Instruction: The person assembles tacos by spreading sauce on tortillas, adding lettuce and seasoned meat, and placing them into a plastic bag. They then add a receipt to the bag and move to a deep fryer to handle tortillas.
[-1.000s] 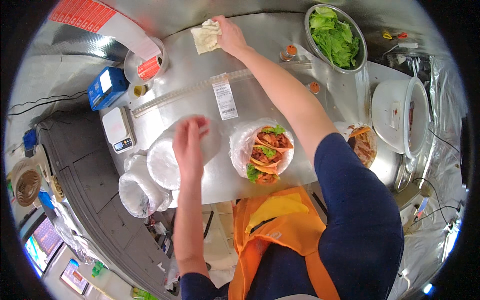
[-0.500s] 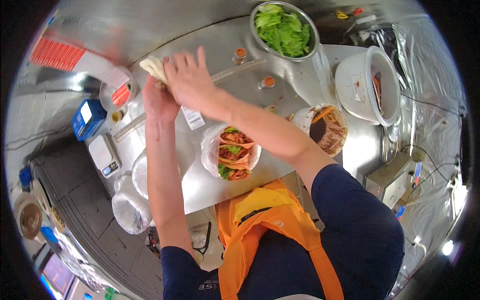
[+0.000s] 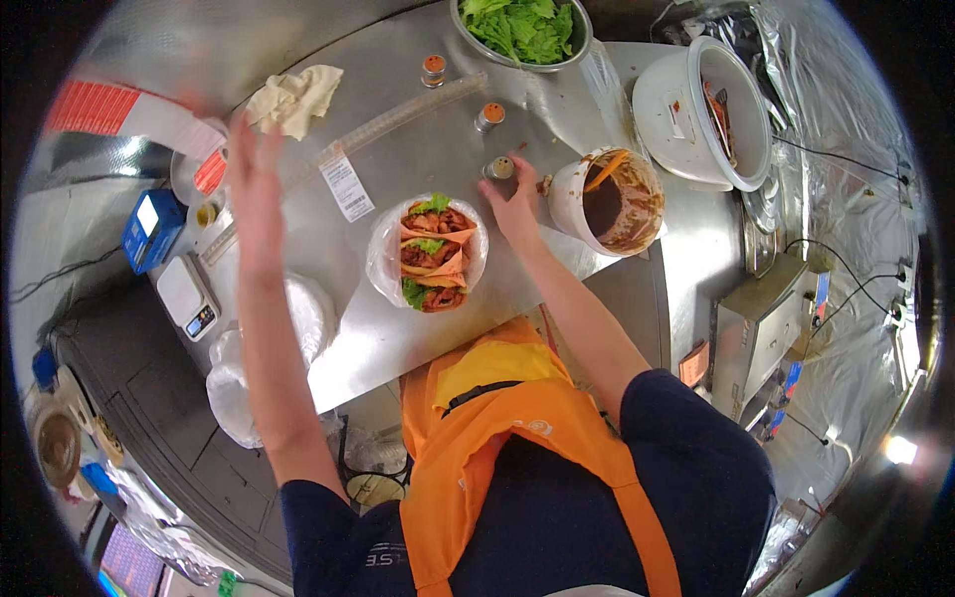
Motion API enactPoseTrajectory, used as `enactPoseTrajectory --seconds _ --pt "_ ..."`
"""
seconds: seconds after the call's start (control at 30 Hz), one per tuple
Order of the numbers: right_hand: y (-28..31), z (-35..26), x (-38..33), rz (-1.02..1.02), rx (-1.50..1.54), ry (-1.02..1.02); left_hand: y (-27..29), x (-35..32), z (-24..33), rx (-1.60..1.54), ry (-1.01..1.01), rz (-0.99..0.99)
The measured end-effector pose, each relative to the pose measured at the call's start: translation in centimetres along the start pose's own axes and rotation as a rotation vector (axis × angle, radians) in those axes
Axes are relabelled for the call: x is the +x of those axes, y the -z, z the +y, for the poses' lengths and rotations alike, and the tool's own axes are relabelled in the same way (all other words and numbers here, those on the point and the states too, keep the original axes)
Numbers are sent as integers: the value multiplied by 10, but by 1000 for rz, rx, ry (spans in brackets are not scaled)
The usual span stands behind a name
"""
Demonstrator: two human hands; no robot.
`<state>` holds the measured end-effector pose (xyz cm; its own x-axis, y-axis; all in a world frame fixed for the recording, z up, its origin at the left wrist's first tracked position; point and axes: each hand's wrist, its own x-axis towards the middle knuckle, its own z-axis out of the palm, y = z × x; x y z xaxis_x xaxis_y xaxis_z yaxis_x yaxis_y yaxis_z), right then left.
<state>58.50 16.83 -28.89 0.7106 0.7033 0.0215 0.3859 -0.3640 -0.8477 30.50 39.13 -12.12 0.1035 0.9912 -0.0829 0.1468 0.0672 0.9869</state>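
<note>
My right hand (image 3: 516,207) is at a small shaker jar (image 3: 500,167), thumb and fingers spread to either side of it; whether they touch it is hard to see. My left hand (image 3: 258,194) is raised at the far left, fingers stretched out and blurred, holding nothing. Just beyond it a crumpled cream cloth (image 3: 294,99) lies on the metal table (image 3: 418,149). Between my arms, filled wraps (image 3: 436,254) with meat and lettuce sit upright in a round container lined with clear plastic (image 3: 382,261).
Two orange-topped shakers (image 3: 433,71) stand farther back, near a steel bowl (image 3: 582,40) of lettuce. A sauce-smeared tub (image 3: 569,199) and a big white bucket (image 3: 652,119) are on the right. Left are a white scale (image 3: 183,294) and blue device (image 3: 151,234). A printed label (image 3: 346,186) lies mid-table.
The cloth has left my hands and lies on the table. My right hand has swung right to the shaker jar; my left hand has moved left with fingers extended. The view has shifted slightly.
</note>
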Motion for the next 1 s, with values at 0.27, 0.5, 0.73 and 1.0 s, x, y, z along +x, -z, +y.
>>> enactPoseTrajectory --seconds 0.27,0.5,0.73,1.0 --pt "66 -128 -17 -24 -179 853 -2 -172 -86 243 144 -99" --pt "51 -153 -33 -209 -284 889 -18 -169 -95 671 -136 -35" --pt "62 -163 -37 -97 -291 862 -12 -167 -108 450 -87 -11" --pt "73 -185 -50 -12 -271 885 -13 -168 -92 382 71 -149"
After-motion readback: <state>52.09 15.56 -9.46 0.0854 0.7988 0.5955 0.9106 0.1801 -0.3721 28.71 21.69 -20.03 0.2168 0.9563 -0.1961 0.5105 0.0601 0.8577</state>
